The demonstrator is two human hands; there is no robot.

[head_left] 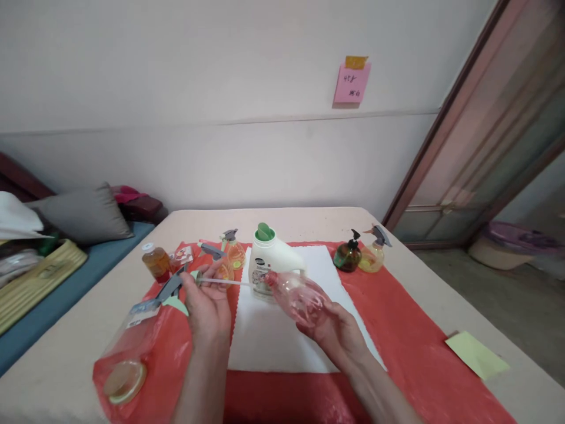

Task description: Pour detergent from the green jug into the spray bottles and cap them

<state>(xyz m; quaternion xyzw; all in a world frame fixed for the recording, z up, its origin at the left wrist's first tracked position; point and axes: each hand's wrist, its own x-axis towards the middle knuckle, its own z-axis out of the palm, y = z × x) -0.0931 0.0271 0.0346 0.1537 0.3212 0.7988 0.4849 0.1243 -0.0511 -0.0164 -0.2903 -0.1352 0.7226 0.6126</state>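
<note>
Grasping in the right hand (333, 331), round its base, a pink see-through bottle (296, 296), tilted, with neck towards the left hand (212, 297). Pinching in the left a grey-and-green spray head (171, 287) by its collar, with tube (228, 282) directed towards the bottle. Just beyond both hands, on the desk (309, 221), a white jug (286, 257), label (260, 262) too small to read; far beyond, "458" on a pink wall note (352, 83).

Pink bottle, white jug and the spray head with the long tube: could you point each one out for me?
Pink bottle (301, 296): head view, middle of its clear body.
White jug (277, 255): head view, its upper body, below the green-rimmed mouth.
Spray head (171, 287): head view, its grey upper part.
</note>
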